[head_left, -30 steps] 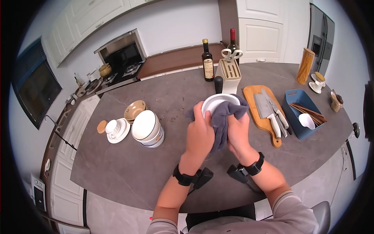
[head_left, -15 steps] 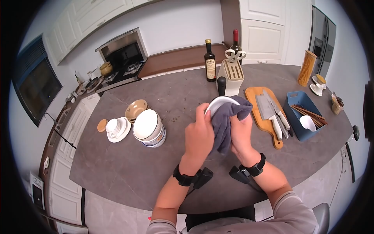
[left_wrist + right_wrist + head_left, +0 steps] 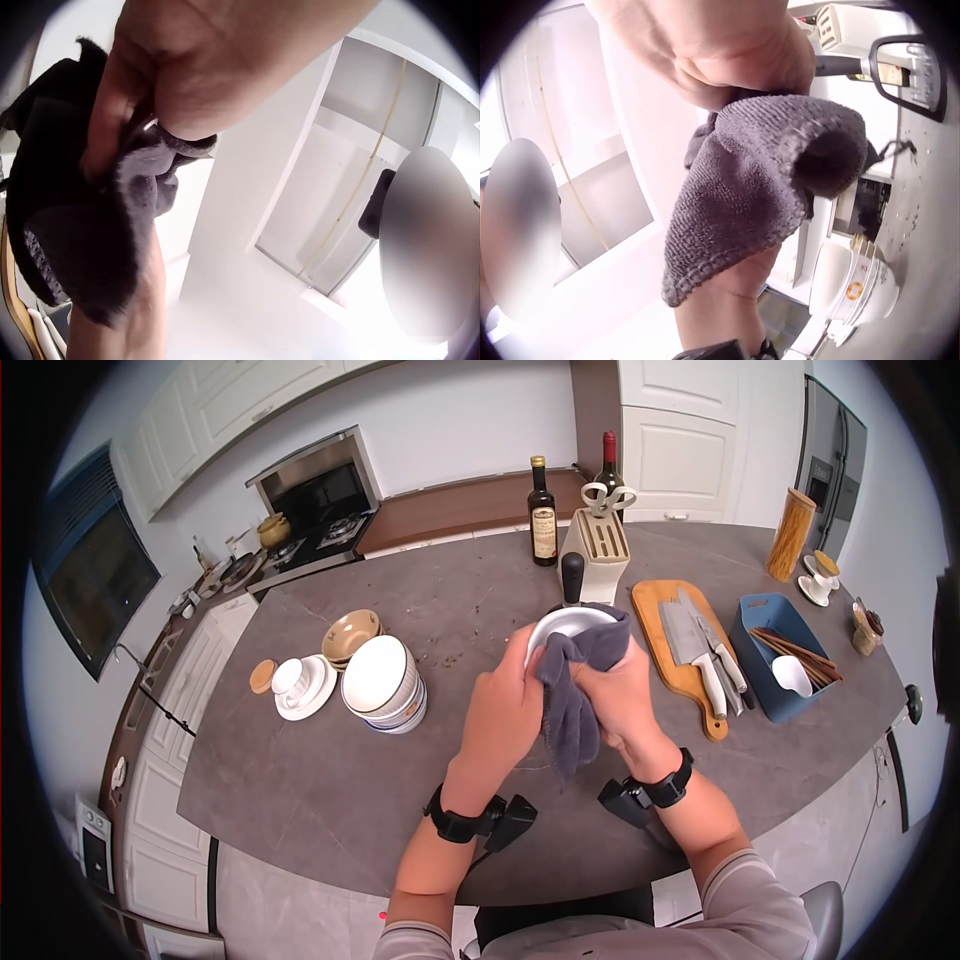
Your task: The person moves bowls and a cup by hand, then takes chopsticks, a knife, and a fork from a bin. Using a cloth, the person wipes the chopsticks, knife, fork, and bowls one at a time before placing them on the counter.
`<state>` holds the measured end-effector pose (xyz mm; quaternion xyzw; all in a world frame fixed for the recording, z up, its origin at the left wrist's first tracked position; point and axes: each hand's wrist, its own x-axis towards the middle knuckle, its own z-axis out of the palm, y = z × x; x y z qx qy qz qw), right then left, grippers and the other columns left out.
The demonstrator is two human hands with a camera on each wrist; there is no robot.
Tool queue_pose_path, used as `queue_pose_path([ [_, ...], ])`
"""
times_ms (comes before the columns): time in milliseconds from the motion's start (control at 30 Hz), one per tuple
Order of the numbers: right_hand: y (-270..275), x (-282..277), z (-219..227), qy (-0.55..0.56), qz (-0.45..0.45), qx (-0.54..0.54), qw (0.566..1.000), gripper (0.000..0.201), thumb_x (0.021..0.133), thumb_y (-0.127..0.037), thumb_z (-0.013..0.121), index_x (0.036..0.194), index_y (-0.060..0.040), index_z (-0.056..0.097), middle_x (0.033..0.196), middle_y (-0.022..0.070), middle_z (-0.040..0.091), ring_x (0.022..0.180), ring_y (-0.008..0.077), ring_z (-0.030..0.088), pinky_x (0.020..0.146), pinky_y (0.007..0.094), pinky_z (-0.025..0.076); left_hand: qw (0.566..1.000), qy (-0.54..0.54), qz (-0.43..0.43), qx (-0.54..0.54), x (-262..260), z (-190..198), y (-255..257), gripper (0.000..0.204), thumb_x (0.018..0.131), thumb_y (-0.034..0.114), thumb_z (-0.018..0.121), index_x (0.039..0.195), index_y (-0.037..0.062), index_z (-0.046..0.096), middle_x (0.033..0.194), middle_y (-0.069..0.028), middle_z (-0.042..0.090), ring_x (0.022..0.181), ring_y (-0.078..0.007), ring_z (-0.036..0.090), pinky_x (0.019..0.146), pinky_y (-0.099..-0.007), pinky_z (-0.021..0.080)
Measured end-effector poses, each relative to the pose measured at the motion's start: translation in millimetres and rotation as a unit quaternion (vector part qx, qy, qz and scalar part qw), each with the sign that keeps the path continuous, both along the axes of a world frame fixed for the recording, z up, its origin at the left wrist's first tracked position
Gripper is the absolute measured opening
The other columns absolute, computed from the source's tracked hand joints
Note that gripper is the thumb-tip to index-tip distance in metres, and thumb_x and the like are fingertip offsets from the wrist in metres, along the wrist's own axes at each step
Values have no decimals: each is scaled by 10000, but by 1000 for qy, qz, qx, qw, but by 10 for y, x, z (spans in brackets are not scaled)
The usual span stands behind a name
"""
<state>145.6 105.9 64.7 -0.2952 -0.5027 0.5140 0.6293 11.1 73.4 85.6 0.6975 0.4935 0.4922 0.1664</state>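
Over the near middle of the counter, a white bowl [image 3: 566, 620] is held up between both hands. My left hand [image 3: 503, 705] grips its left side, thumb at the rim. A dark grey towel [image 3: 568, 720] covers the bowl's right part and hangs down between the hands. With my right hand [image 3: 622, 705] I grip the towel against the bowl's right rim. Folds of the towel [image 3: 739, 176] hide most of the bowl in the right wrist view. In the left wrist view the towel [image 3: 75, 195] drapes around the left hand's fingers [image 3: 109, 131].
Stacked white bowls [image 3: 378, 680], brown bowls [image 3: 350, 635] and a cup on saucers [image 3: 305, 688] stand left. Beyond the hands are a knife block [image 3: 597, 555] and bottles [image 3: 543, 520]. Knives lie on a cutting board [image 3: 665, 660] beside a blue basket [image 3: 765, 680].
The bowl tilted up, then tipped back so more of its inside shows. The towel shifted across it and hangs slightly lower. Both wrists have moved slightly farther apart.
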Motion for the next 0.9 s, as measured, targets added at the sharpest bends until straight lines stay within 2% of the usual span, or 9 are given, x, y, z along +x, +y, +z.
queue_pose_path([
  [33,32,20,27,-9,-49,3,999,229,823,25,632,1049,9,594,921,37,647,828,95,599,717,242,489,1000,1,-1,0,38,54,-50,312,964,154,408,1275,133,418,703,-245,618,671,-406,633,589,-456,488],
  [100,141,126,-16,-18,-60,17,998,184,845,1,617,1028,13,605,899,35,651,807,90,598,702,239,487,979,-106,-55,-168,181,187,-182,332,973,149,386,1304,118,372,684,-209,629,591,-322,659,540,-393,522],
  [200,162,177,-8,-12,-75,44,996,102,880,-43,566,955,-6,625,862,24,643,761,86,602,666,237,487,982,-97,-69,-148,294,119,-209,368,977,148,377,1336,98,308,667,-177,634,530,-246,660,507,-340,538],
  [267,156,204,3,-5,-65,39,997,130,899,-72,586,996,9,616,881,26,651,779,94,598,689,247,486,981,-89,-73,-153,332,28,-178,417,975,141,377,1367,87,244,675,-198,631,565,-320,654,525,-389,529],
  [333,166,134,-68,34,-69,29,997,159,909,-79,572,1045,2,591,943,40,638,833,105,598,717,257,489,1000,-9,7,4,363,-94,-125,398,971,140,385,1355,86,295,697,-217,630,609,-394,632,535,-442,506],
  [400,101,15,-111,73,-71,20,995,193,920,-86,559,1094,-4,566,1004,54,626,888,117,598,745,267,493,998,-1,44,33,355,-94,-102,362,974,141,376,1328,71,342,768,-230,635,665,-403,635,566,-444,501],
  [500,-78,-180,-147,245,46,-166,954,335,932,-76,544,1244,-43,428,1186,84,542,1035,155,570,842,295,502,993,-6,101,54,299,-152,-13,327,979,155,370,1288,54,410,866,-253,636,755,-429,628,615,-456,492],
  [767,-81,-102,-25,119,81,-85,986,472,821,-2,677,1219,-49,429,1131,59,565,1004,136,580,829,277,504,998,-49,8,40,121,-85,-17,432,980,340,391,1329,93,333,876,-252,643,783,-462,616,652,-500,486],
  [900,-36,-16,39,26,-16,-37,999,353,803,51,650,1122,-8,513,1037,53,612,923,117,596,802,263,494,998,-35,-4,60,197,-81,-85,456,980,354,394,1338,82,314,891,-253,643,795,-461,620,665,-479,492],
])
